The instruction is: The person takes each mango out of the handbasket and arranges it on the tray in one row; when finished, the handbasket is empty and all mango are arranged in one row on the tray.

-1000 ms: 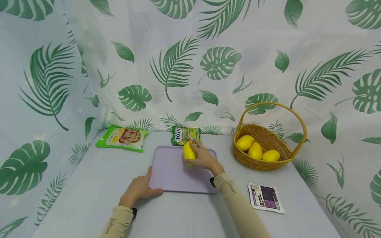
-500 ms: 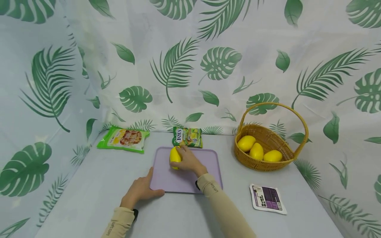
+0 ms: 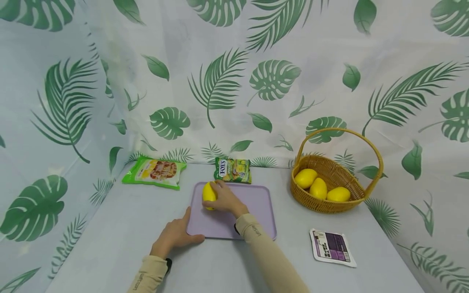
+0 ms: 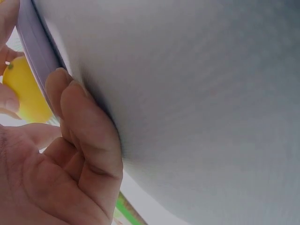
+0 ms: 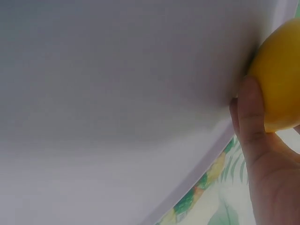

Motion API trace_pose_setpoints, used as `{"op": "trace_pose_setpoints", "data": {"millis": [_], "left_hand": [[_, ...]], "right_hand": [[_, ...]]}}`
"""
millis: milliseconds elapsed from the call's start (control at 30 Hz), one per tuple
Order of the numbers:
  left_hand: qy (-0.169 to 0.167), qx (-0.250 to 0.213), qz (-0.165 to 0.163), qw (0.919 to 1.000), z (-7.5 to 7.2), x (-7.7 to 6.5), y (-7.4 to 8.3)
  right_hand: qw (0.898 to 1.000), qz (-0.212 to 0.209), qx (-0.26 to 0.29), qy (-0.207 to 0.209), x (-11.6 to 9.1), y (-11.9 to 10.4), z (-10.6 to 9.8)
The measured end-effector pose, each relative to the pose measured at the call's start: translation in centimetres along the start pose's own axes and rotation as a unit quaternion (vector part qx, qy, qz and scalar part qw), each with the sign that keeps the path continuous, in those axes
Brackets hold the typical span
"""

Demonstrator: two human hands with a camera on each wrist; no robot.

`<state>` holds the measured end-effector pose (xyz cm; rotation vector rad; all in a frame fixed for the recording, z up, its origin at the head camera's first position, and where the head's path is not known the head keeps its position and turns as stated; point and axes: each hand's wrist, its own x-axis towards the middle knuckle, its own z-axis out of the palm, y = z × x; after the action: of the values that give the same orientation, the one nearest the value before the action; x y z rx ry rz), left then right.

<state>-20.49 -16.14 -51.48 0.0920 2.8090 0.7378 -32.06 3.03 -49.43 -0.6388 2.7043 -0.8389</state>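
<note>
My right hand (image 3: pixel 225 199) grips a yellow mango (image 3: pixel 209 195) over the left part of a lilac tray (image 3: pixel 242 219). In the right wrist view, the mango (image 5: pixel 281 75) sits close to the tray's raised rim, with my fingers along its side. My left hand (image 3: pixel 178 234) holds the tray's near left corner, index finger along the left edge and thumb along the front one. In the left wrist view, the curled fingers of my left hand (image 4: pixel 84 140) meet the tray's edge (image 4: pixel 40 51), and the mango (image 4: pixel 26 91) shows beyond it.
A wicker basket (image 3: pixel 331 206) with three mangoes (image 3: pixel 318 188) stands at the right. Behind the tray lies a green candy bag (image 3: pixel 233 170). A green-edged food bag (image 3: pixel 155 171) is at the back left, and a purple-and-white packet (image 3: pixel 332 247) at the front right.
My right hand has carried the mango leftward over the tray, from its middle toward its left side. My left hand stays at the tray's corner. The view has shifted slightly.
</note>
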Motion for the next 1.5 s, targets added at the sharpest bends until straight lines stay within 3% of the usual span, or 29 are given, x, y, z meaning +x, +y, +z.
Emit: {"op": "trace_pose_setpoints", "data": {"millis": [467, 1033, 1200, 1500], "left_hand": [[0.009, 0.001, 0.015, 0.9998, -0.3, 0.0, 0.4], [0.004, -0.002, 0.009, 0.9999, -0.1, 0.0, 0.0], [-0.001, -0.004, 0.000, 1.0000, -0.1, 0.0, -0.1], [0.000, -0.011, -0.005, 0.9999, 0.1, 0.0, -0.1]], "right_hand": [[1.000, 0.005, -0.023, -0.004, 1.4, -1.4, 0.8], [1.000, 0.004, -0.022, 0.002, 1.5, -2.2, 1.3], [0.999, -0.007, -0.033, -0.001, 1.3, -2.0, 0.4], [0.998, -0.004, -0.059, 0.015, 0.4, -0.2, -3.4]]}}
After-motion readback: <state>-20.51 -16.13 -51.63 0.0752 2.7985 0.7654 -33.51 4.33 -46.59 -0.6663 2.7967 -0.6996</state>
